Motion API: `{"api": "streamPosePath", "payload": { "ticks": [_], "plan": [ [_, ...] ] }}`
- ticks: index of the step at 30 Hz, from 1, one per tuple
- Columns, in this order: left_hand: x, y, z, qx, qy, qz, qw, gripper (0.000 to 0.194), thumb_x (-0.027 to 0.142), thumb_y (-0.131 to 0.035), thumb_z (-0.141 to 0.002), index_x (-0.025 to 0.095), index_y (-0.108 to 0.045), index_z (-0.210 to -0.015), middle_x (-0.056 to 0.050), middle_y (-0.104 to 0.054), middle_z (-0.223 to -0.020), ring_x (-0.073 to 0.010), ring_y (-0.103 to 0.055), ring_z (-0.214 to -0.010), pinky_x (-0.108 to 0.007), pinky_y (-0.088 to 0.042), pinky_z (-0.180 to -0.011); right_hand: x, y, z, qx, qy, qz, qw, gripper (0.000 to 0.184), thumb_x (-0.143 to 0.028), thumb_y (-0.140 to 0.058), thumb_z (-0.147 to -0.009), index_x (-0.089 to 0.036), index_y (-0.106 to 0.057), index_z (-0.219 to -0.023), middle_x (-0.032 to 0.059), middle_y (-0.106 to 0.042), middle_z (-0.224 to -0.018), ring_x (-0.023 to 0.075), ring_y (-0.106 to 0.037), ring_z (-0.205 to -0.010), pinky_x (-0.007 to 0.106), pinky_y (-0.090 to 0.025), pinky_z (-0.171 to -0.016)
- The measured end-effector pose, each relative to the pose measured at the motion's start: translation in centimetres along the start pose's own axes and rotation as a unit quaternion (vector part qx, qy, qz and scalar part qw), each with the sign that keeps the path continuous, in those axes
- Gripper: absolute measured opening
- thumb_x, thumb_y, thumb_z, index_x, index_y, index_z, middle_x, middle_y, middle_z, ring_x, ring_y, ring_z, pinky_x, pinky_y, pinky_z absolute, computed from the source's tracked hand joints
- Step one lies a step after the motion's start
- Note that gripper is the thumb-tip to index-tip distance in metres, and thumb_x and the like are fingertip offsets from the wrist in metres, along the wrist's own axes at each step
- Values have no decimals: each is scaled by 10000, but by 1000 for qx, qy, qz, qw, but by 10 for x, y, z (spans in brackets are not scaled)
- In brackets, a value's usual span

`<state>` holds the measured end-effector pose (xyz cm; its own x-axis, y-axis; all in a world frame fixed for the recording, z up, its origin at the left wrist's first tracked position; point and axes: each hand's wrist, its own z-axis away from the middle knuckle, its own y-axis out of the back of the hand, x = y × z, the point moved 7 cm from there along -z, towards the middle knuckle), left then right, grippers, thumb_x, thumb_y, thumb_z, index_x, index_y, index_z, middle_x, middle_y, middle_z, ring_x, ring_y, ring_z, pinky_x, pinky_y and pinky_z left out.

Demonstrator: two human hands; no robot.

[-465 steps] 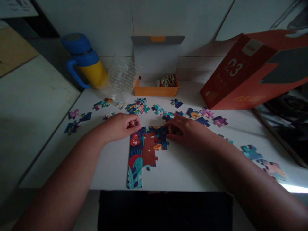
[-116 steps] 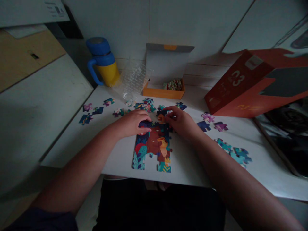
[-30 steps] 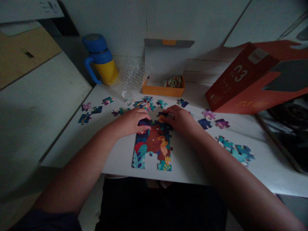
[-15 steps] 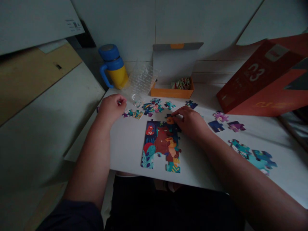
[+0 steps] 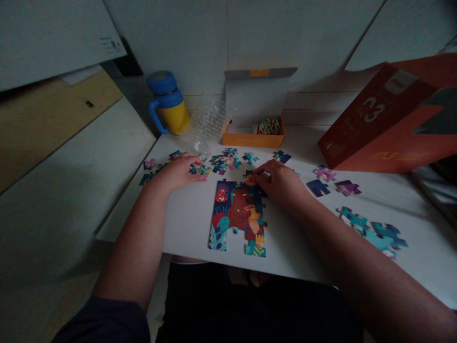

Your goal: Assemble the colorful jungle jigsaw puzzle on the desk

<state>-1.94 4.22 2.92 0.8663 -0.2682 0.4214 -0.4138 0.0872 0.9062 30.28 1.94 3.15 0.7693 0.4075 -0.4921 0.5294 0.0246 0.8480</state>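
The white tabletop has its back edge against a pale grey-white wall, which carries one upright seam near the middle and level joint lines low down, above the back edge. Along the left edge stands a tall white cabinet side, topped by a tan panel with a small dark slot. Higher up, a white panel bearing a printed label juts in from the left. Past the right edge lies something dark, too blurred to name. Pale floor shows below the front edge. The light is dim, with soft shadows on the wall behind the back right corner
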Motion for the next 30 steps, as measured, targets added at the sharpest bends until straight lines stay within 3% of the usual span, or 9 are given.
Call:
{"api": "streamPosePath", "payload": {
  "ticks": [5,11,15,21,30],
  "plan": [
    [0,-1,-2,-5,3,-7,1000,507,554,-867,-777,213,-752,-1133,-83,-678,-1179,-268,-650,-1022,-405,-539,-999,-2,0,1,-5,-1,1,1000,159,-283,-669,-1008,-215,-808,-1045,90,-747,-1103,204,-684,-861,322,-501,-818],
    [6,-1,0,-18,0,-5,1000,624,541,-835,-805,254,-723,-1348,-83,-644,-1234,-263,-652,-1034,-396,-538,-988,-3,0,1,-6,0,-4,1000,146,-280,-677,-1005,-216,-804,-1040,90,-743,-1110,210,-686,-895,324,-494,-814],
    [7,-1,0,-18,6,-4,1000,552,522,-842,-792,233,-749,-1253,-87,-645,-1258,-260,-657,-1018,-393,-537,-976,-2,-1,1,-9,-8,-2,1000,156,-280,-669,-1010,-218,-808,-1044,92,-739,-1111,204,-679,-883,328,-492,-804],
    [3,3,-2,13,42,-2,999,490,488,-934,-701,219,-706,-1041,-56,-668,-1055,-253,-649,-950,-368,-523,-888,-2,-2,1,-6,8,-8,1000,153,-301,-675,-1010,-221,-804,-1031,99,-738,-1102,222,-686,-910,348,-510,-821],
    [7,0,-1,9,58,39,998,468,445,-907,-711,250,-607,-1012,19,-637,-881,-206,-594,-794,-311,-429,-702,-4,-1,1,-17,-2,-3,1000,174,-323,-670,-1023,-217,-805,-1049,105,-737,-1122,227,-696,-926,350,-514,-845]
  ]
}}
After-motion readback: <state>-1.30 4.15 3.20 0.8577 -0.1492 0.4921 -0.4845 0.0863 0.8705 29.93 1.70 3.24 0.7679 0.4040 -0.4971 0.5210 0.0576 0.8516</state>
